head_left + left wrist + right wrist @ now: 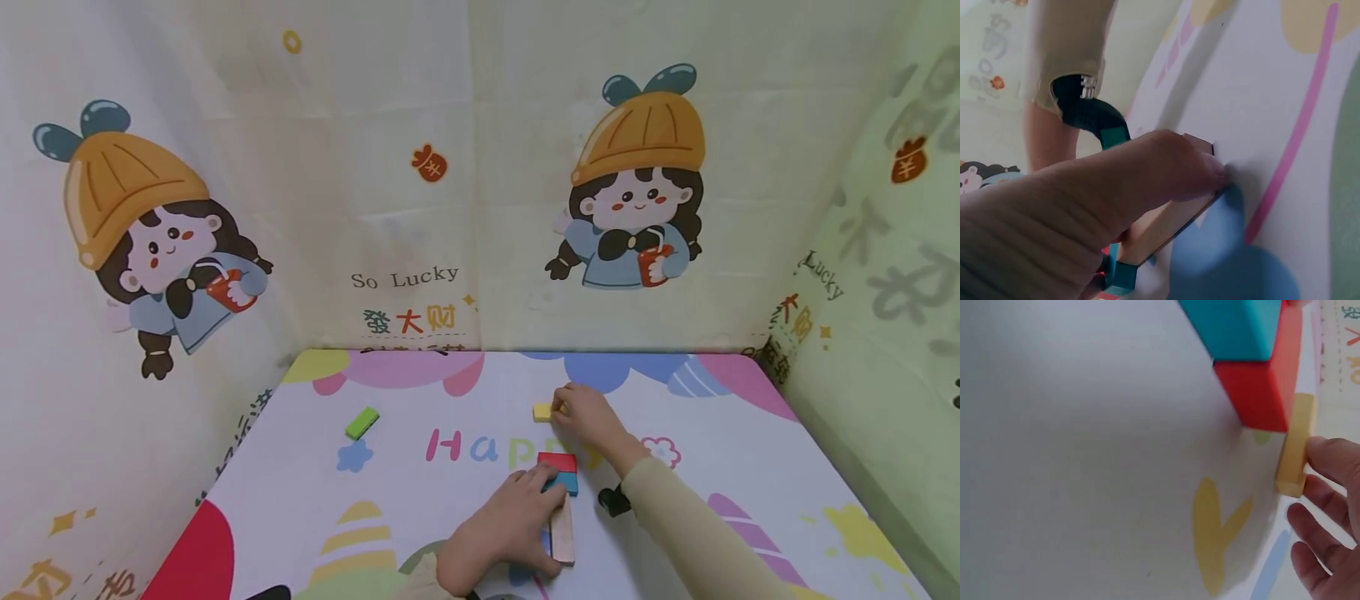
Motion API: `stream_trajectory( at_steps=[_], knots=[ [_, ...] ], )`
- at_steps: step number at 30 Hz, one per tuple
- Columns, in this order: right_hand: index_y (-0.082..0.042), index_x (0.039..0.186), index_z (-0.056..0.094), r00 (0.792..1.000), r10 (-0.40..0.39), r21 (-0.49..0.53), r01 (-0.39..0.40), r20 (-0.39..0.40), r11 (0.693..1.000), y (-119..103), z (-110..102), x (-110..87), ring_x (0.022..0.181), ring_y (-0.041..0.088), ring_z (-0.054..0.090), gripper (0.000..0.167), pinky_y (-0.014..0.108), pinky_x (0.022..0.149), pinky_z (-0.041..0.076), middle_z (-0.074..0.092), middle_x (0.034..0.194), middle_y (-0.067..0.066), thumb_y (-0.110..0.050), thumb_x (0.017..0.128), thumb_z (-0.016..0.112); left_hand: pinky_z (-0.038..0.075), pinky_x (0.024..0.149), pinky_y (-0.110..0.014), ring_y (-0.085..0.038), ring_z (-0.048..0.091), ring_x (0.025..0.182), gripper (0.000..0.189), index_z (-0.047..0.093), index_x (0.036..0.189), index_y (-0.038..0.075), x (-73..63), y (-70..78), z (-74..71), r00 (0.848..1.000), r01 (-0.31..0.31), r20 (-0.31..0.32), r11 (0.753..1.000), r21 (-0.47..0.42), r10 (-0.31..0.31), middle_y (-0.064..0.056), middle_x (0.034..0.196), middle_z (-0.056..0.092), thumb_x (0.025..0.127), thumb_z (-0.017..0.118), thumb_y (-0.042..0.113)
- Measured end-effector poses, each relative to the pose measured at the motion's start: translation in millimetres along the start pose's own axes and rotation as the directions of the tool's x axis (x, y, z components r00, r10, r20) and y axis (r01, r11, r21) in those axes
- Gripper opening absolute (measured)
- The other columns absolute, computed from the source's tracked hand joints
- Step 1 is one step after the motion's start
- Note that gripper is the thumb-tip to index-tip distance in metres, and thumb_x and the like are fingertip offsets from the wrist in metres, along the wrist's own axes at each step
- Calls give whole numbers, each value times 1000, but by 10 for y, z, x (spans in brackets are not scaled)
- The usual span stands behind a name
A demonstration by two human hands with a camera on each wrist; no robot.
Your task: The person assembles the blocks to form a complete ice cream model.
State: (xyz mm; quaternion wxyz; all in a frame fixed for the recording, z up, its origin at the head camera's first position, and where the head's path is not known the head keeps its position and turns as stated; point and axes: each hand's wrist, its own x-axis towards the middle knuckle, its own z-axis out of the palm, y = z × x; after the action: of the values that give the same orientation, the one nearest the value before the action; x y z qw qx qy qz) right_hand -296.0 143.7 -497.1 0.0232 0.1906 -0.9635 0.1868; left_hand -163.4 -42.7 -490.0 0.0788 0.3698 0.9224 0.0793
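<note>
In the head view a row of blocks lies right of centre: a red block (557,462), a teal block (567,483) and a long plain wooden block (562,533), end toward me. My left hand (506,521) holds this row from its left side. Its thumb (1191,165) lies across the near end of the wooden block in the left wrist view, while the fingers reach the teal and red blocks. Beyond the row, my right hand (592,417) pinches the right end of a yellow block (1297,440) between thumb and index finger; the block lies flat on the table.
A green block (363,423) lies farther left on the printed tabletop (450,400). Patterned cloth walls (510,208) stand behind and at both sides of the table. A dark strap (615,502) shows at the right wrist.
</note>
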Motion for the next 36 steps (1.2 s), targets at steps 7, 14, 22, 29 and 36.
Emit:
stream_trajectory(
  at_steps=[7,14,22,29,36],
  knots=[
    [-10,118,74,996,15,113,-25,92,993,-15,-32,-76,83,18,57,27,37,80,53,62,93,1,-13,91,76,44,114,-41,-14,47,132,58,55,112,29,-2,-22,28,1000,0,-5,1000,-21,0,2,144,50,73,85,60],
    [-11,117,78,980,-67,157,38,187,987,-44,-115,-152,86,14,57,28,33,79,50,65,96,0,-9,89,75,43,115,-44,-15,48,132,58,54,110,29,-2,-26,35,1000,9,-8,1000,-6,-9,3,143,50,72,86,59],
    [-13,112,78,972,-74,191,31,224,981,-82,-156,-247,88,15,57,24,35,82,53,69,99,-2,-8,88,76,43,114,-44,-14,49,128,57,54,110,28,15,-12,40,1000,-9,-28,1000,-7,9,3,139,51,72,86,57],
    [-15,109,79,969,-88,206,40,230,978,-97,-150,-286,88,15,57,25,35,82,53,69,98,-3,-5,86,75,41,115,-48,-15,47,133,58,54,110,28,1,3,35,999,10,-36,1000,-4,-10,3,141,51,71,86,56],
    [-12,109,78,973,-75,190,33,220,981,-110,-156,-330,86,15,56,25,35,81,53,69,98,-2,-5,85,76,41,116,-51,-16,47,136,60,55,112,28,-18,36,57,999,13,-37,1000,-1,-13,2,145,50,71,85,57]
  ],
)
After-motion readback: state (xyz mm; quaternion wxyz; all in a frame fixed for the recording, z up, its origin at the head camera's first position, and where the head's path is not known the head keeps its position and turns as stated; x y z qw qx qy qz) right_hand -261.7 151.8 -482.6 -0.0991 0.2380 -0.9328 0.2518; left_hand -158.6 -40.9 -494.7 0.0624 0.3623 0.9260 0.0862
